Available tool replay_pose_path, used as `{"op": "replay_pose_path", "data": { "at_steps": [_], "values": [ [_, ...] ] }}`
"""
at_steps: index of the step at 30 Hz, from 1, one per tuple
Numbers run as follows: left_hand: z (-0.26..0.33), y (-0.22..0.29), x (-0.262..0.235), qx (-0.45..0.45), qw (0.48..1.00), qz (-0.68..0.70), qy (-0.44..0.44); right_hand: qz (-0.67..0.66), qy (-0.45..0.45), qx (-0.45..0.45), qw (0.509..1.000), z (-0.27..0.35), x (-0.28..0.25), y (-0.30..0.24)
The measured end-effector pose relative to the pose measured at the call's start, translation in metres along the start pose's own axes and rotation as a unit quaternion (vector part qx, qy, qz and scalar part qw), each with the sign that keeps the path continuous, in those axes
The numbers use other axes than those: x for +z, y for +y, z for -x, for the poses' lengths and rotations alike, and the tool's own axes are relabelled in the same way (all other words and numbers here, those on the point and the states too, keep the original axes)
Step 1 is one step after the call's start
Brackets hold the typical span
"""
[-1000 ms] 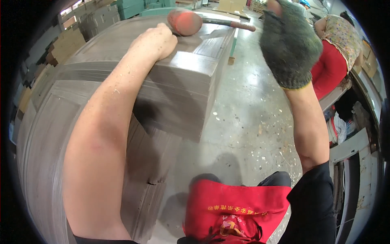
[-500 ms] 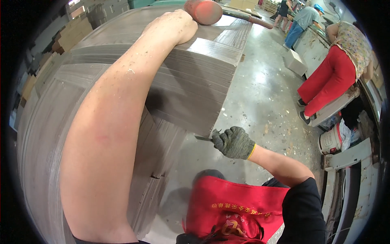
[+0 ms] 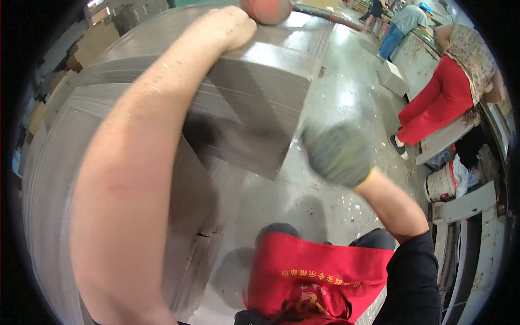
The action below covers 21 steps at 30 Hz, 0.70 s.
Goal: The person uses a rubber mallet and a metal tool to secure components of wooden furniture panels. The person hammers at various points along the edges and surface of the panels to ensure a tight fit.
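Grey knit fabric [image 3: 346, 165] is worn on the right hand [image 3: 337, 154], whose fingers are blurred; whether they are spread or pressed together cannot be told. That hand is held just right of the stack of grey-brown sheets [image 3: 254, 114]. On the stack's top, the bare left hand [image 3: 234, 28] is rested, fingers curled inward, their grip hidden, presumably so that the sheets are steadied. Beside it, a red-headed mallet [image 3: 266, 11] is laid on the stack, probably for ready reach.

Left hand [image 3: 238, 28] on stacked panels [image 3: 257, 103] beside red-headed mallet [image 3: 266, 10], gloved right hand [image 3: 337, 154] blurred
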<state>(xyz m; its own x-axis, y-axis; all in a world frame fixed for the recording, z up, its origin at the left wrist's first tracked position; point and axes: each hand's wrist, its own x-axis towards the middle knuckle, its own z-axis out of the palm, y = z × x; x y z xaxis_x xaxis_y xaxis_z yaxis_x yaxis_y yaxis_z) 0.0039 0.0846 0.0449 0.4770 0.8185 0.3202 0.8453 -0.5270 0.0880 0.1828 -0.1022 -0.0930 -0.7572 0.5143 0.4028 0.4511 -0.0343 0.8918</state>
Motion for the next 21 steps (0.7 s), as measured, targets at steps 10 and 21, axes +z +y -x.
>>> {"op": "replay_pose_path", "data": {
  "at_steps": [10, 21],
  "values": [
    [0.002, 0.011, -0.003, -0.031, 0.999, 0.036, 0.005, -0.241, -0.007, -0.058, 0.969, 0.02, 0.003, -0.021],
    [-0.003, 0.019, 0.012, -0.054, 0.997, 0.049, 0.001, -0.214, -0.073, -0.12, 0.967, 0.028, 0.005, -0.002]
  ]
}}
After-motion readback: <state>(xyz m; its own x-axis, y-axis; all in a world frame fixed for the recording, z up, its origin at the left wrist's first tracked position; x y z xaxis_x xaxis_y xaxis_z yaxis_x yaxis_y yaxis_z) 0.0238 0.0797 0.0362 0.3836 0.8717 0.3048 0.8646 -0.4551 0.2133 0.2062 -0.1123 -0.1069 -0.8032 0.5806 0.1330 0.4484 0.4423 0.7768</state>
